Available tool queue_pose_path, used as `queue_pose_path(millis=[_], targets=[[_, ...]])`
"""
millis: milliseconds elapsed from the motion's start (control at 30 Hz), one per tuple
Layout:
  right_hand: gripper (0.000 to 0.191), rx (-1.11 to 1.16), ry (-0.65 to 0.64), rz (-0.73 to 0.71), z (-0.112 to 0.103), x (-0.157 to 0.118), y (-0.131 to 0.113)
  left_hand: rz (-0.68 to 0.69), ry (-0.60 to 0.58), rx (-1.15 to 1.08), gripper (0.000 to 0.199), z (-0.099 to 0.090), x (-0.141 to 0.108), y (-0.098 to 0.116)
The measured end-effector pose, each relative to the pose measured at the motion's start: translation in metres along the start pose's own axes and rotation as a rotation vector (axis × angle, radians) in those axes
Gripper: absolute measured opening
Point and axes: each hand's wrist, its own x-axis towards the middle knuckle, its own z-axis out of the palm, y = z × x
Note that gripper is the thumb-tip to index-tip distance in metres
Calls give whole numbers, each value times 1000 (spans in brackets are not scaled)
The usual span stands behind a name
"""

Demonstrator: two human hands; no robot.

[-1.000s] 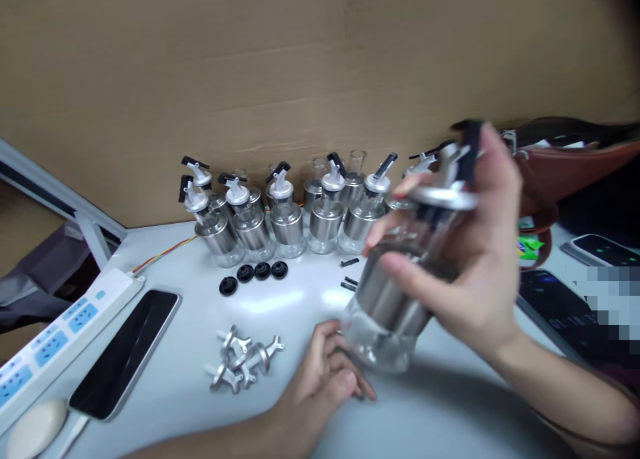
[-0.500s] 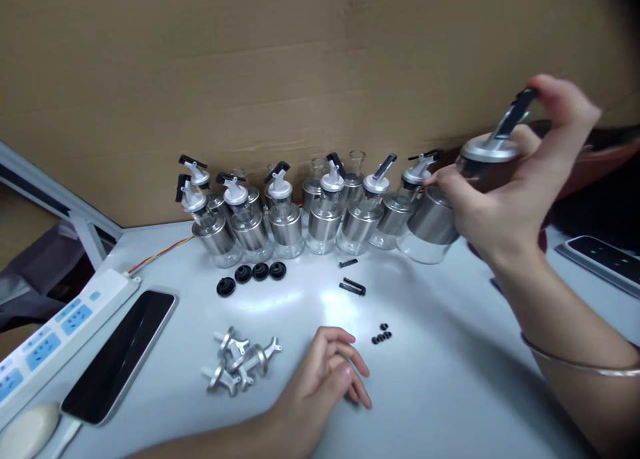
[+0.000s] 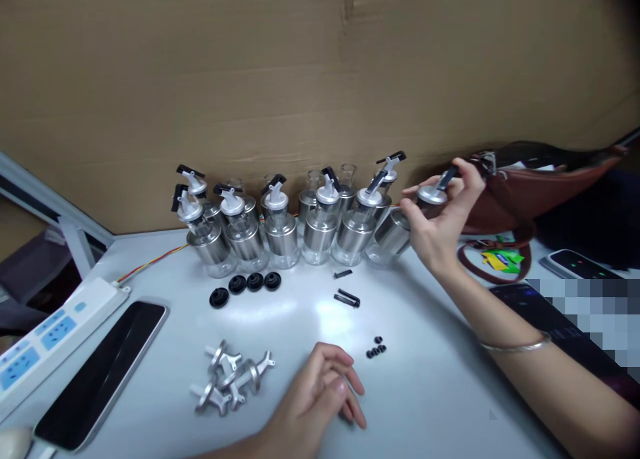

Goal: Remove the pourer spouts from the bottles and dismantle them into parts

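Observation:
My right hand (image 3: pixel 440 229) is wrapped round the neck of a glass oil bottle (image 3: pixel 393 232) with a steel band, its base down at the table. A silver pour spout with a black lever (image 3: pixel 447 178) tops this bottle, and my fingers reach up by the lever. Left of it stands a row of similar bottles (image 3: pixel 321 236) with spouts. My left hand (image 3: pixel 320 392) rests on the table holding nothing, fingers loosely bent and apart. Near it lie loose silver spouts (image 3: pixel 245 374), small black rings (image 3: pixel 376 352), black levers (image 3: pixel 347 299) and black stoppers (image 3: pixel 255 282).
A phone (image 3: pixel 103 372) and a power strip (image 3: pixel 55 342) lie at the left. Several bottles without spouts (image 3: pixel 347 186) stand behind the row, against a cardboard wall (image 3: pixel 250 66). At the right are a brown bag (image 3: pixel 530 196), a strap, small packets (image 3: pixel 503 259) and a dark device (image 3: pixel 575 264).
My right hand has moved left and away from me with its bottle, to the row's right end. The neighbouring spouted bottle now appears farther back. My left hand stays in place.

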Motion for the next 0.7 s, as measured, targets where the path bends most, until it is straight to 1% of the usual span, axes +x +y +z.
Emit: queue_pose_path(millis=[100,200,300,400,500,567,700], targets=[[66,-27,-44,30,4,-4,-2,8,-7,-13,48,-1,1,-2],[69,-89,-114,50,7,-8,-4,7,-7,-30,46,-3,2,-5],[75,-122,-159,128,8,-13,-1,22,-17,-22,47,-3,3,-5],[71,-120,-195,225,8,-16,5,29,-6,-6,49,-2,2,-4],[67,-123,-226,276,8,-17,7,24,2,3,49,0,1,-2],[76,-113,-256,262,7,-15,7,14,8,9,49,1,0,0],[114,-100,-404,119,4,-11,9,-1,17,16,52,2,0,3]])
